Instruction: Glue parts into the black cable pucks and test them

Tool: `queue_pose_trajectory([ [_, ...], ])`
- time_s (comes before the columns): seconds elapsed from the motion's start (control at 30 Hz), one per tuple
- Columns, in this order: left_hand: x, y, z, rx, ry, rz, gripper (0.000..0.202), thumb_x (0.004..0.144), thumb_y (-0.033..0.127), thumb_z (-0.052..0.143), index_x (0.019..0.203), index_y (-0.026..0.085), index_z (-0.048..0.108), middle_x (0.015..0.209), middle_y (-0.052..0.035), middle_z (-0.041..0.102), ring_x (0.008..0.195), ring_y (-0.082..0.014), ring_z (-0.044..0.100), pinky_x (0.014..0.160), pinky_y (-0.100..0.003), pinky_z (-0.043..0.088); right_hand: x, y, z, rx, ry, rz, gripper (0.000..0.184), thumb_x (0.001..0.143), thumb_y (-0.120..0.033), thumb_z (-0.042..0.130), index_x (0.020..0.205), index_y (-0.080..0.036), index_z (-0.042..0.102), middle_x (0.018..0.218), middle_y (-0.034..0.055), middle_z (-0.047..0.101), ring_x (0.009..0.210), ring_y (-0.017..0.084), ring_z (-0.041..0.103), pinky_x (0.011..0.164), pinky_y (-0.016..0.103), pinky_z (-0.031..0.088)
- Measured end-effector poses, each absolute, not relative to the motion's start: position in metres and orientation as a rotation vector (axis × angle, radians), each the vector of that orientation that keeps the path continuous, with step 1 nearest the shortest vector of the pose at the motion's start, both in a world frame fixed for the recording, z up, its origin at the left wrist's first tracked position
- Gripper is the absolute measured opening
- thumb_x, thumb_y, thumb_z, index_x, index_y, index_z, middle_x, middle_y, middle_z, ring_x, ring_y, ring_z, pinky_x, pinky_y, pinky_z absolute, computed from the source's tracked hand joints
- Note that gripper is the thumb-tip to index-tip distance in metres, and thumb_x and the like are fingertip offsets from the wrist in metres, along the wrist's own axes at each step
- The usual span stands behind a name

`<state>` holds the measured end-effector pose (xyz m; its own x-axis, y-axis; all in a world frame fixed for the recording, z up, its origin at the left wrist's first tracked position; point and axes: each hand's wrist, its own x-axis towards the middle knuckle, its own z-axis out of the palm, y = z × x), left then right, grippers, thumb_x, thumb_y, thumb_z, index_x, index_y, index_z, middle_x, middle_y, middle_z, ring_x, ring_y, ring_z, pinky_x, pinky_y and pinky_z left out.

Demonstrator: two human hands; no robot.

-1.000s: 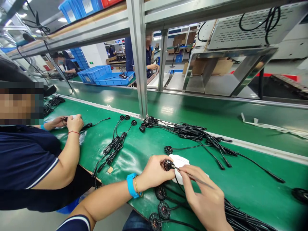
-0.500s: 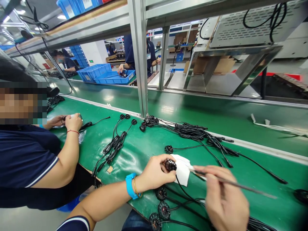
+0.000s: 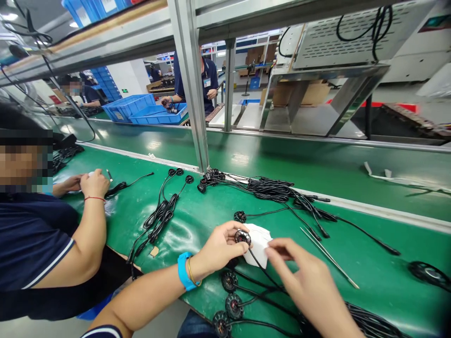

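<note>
My left hand is closed around a round black cable-end part with a slotted rim, its black cable hanging down to the right. Just behind it is a folded white wipe, cloth or paper. At the wipe's right edge, the thumb and index finger of my right hand pinch together. A pair of metal tweezers lies on the green mat beyond my right hand. Several similar round parts with cables lie below my left hand, and another round part sits behind it.
Bundled black cables lie along the mat's back edge, near a metal post. More coiled cables lie left. A co-worker's arm is at the left. A dark oval object rests at far right.
My right hand has put the tweezers down on the mat and moved to the white wipe's edge. The round part in my left hand has turned, its slotted face more visible. The view shifted slightly.
</note>
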<state>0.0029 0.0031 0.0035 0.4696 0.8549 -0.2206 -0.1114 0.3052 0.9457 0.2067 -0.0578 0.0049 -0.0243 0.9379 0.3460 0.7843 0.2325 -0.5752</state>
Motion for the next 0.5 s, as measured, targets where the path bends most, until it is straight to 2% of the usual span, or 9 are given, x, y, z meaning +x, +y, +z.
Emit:
queue_pose_trajectory([
  [0.07, 0.001, 0.004, 0.005, 1.010, 0.748, 0.762, 0.038, 0.075, 0.020, 0.077, 0.107, 0.015, 0.059, 0.092, -0.0064, 0.071, 0.078, -0.0131, 0.066, 0.074, -0.024, 0.051, 0.184, -0.063, 0.007, -1.420, -1.815, 0.499, 0.019, 0.100, -0.040, 0.052, 0.096, -0.023, 0.062, 0.080, -0.0007, 0.068, 0.063, 0.013, 0.062, 0.059, 0.022, 0.050],
  [0.1, 0.000, 0.005, 0.006, 1.004, 0.691, 0.757, 0.039, 0.076, 0.021, 0.078, 0.109, 0.015, 0.058, 0.096, -0.0081, 0.072, 0.083, -0.0149, 0.068, 0.079, -0.026, 0.052, 0.177, -0.065, 0.007, -1.377, -1.792, 0.488, 0.015, 0.100, -0.034, 0.052, 0.095, -0.023, 0.061, 0.079, -0.0011, 0.066, 0.061, 0.012, 0.060, 0.059, 0.022, 0.048],
  [0.23, -0.005, 0.008, 0.009, 1.214, 0.597, 0.806, 0.039, 0.076, 0.020, 0.082, 0.108, 0.017, 0.060, 0.115, -0.0111, 0.071, 0.105, -0.0209, 0.068, 0.096, -0.035, 0.051, 0.173, -0.071, 0.004, -1.279, -1.810, 0.157, 0.006, 0.096, -0.020, 0.057, 0.091, -0.021, 0.059, 0.074, -0.0004, 0.058, 0.064, 0.013, 0.054, 0.062, 0.025, 0.041],
  [0.3, -0.006, 0.008, 0.011, 1.429, 0.620, 0.887, 0.034, 0.077, 0.019, 0.081, 0.107, 0.018, 0.065, 0.117, -0.0105, 0.070, 0.112, -0.0227, 0.065, 0.103, -0.039, 0.048, 0.176, -0.073, 0.004, -1.257, -1.865, 0.008, 0.004, 0.093, -0.017, 0.061, 0.091, -0.020, 0.059, 0.073, -0.0002, 0.056, 0.065, 0.014, 0.052, 0.064, 0.027, 0.039],
  [0.37, -0.007, 0.007, 0.011, 1.628, 0.622, 0.951, 0.029, 0.080, 0.019, 0.078, 0.108, 0.018, 0.069, 0.115, -0.0104, 0.072, 0.114, -0.0237, 0.064, 0.107, -0.041, 0.047, 0.177, -0.074, 0.006, -1.251, -1.913, -0.101, 0.006, 0.092, -0.016, 0.063, 0.091, -0.019, 0.058, 0.071, -0.0001, 0.055, 0.065, 0.014, 0.050, 0.063, 0.029, 0.037],
  [0.5, -0.003, 0.004, 0.006, 1.793, 0.548, 1.015, 0.024, 0.084, 0.018, 0.074, 0.108, 0.019, 0.072, 0.112, -0.0104, 0.073, 0.112, -0.0243, 0.066, 0.104, -0.043, 0.051, 0.174, -0.075, 0.009, -1.227, -1.971, -0.207, 0.009, 0.090, -0.013, 0.065, 0.089, -0.017, 0.057, 0.070, 0.0005, 0.053, 0.063, 0.015, 0.048, 0.061, 0.030, 0.034],
])
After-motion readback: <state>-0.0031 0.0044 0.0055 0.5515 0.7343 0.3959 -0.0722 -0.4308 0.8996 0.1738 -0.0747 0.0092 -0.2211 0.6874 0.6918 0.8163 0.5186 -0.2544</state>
